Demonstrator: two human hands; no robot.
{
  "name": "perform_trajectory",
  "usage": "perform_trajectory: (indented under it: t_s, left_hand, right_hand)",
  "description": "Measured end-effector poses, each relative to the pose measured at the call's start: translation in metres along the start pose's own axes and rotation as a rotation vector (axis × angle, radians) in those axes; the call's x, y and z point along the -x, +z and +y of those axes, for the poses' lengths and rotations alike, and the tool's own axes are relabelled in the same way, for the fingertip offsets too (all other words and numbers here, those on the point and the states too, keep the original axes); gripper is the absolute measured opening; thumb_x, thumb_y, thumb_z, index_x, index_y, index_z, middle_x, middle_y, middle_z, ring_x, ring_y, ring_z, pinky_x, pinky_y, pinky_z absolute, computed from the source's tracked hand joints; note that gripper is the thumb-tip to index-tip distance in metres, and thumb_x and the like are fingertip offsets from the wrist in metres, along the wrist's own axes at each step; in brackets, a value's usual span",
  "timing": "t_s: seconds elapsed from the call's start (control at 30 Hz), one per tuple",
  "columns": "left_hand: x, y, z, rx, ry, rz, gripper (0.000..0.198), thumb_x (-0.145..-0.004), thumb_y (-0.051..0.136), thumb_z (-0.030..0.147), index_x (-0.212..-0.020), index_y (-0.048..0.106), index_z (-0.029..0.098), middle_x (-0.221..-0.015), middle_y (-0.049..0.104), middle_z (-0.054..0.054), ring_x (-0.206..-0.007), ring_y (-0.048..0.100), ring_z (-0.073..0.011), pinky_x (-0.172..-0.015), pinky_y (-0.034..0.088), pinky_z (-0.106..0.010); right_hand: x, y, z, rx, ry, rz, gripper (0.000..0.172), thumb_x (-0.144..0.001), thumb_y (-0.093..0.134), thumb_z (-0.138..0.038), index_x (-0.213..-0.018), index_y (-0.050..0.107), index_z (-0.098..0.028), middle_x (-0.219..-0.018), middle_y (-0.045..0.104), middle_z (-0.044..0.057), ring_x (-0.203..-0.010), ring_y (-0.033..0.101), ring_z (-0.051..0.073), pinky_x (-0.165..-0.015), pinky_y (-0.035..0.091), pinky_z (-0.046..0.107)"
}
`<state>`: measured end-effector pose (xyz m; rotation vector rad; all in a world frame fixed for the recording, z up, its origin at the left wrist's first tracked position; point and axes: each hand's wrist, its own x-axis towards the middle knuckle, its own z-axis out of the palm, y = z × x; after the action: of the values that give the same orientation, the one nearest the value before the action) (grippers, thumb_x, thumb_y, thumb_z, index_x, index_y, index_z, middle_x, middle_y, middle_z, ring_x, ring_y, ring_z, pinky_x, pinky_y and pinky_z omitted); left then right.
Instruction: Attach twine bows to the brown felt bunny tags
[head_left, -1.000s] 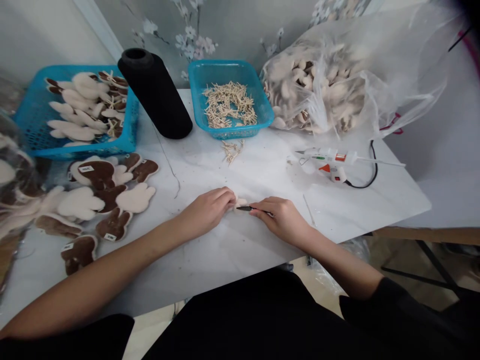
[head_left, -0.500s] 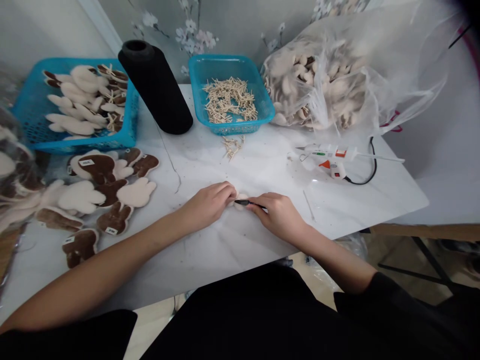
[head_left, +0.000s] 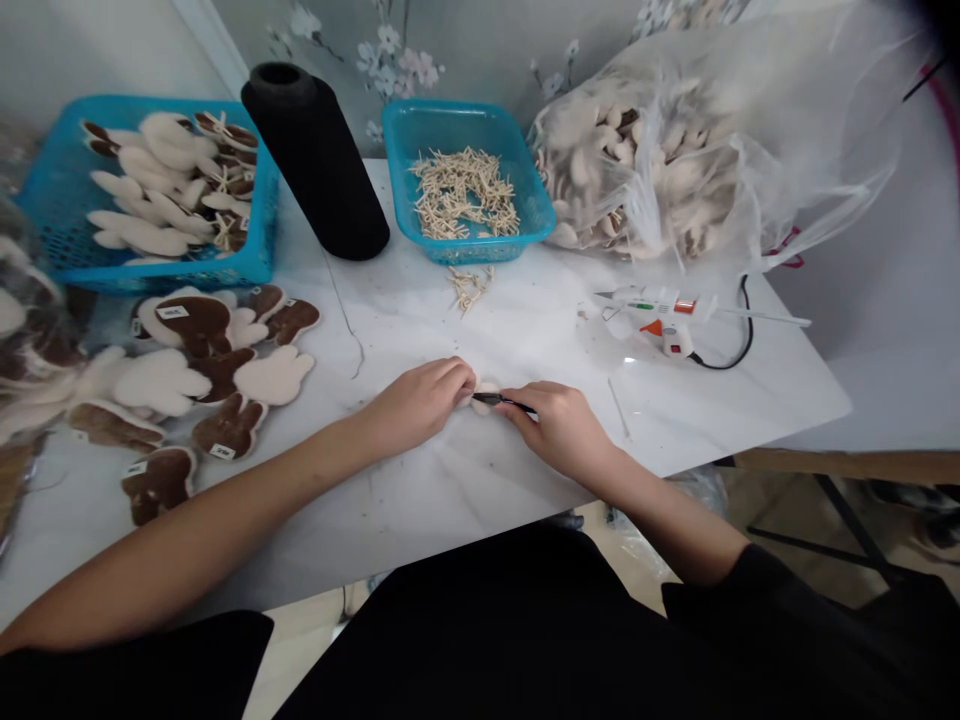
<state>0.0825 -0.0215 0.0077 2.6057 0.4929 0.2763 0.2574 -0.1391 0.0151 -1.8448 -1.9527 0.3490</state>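
My left hand (head_left: 418, 405) pinches a small cream felt piece (head_left: 484, 399) at the middle of the white marble-patterned table (head_left: 480, 480). My right hand (head_left: 561, 425) grips a slim black-tipped tool (head_left: 489, 399), possibly tweezers, and presses its tip against that piece. The two hands nearly meet, and the fingers hide most of the felt. To the left of my left forearm lie several rabbit-shaped felt pieces (head_left: 161, 383) in cream and brown.
Behind my hands stand a blue plastic basket (head_left: 142, 270) of felt rabbits, a black thread cone (head_left: 315, 150), a teal tray (head_left: 469, 180) of small wooden sticks, and a bulging plastic bag (head_left: 637, 170). A hot glue gun (head_left: 664, 315) lies at the right.
Both hands stay in nearly the same grip on the felt piece. The whole view drifts slightly, with the table objects shifting a little upward in the picture.
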Motion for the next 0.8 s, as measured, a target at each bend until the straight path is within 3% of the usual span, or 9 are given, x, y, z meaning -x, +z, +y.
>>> perform_trajectory:
  t_s: [0.8]
  left_hand:
    - [-0.0005, 0.0028, 0.0006, -0.052, 0.029, 0.042, 0.012, -0.088, 0.037, 0.012, -0.081, 0.045, 0.017, -0.081, 0.055, -0.002, -0.072, 0.051, -0.0143, -0.065, 0.039, -0.027]
  right_hand:
    - [-0.0019, 0.0026, -0.0012, 0.04, -0.034, 0.004, 0.024, -0.091, 0.048, -0.029, -0.093, 0.07, -0.019, -0.08, 0.069, 0.006, -0.073, 0.062, 0.018, -0.065, 0.044, 0.028]
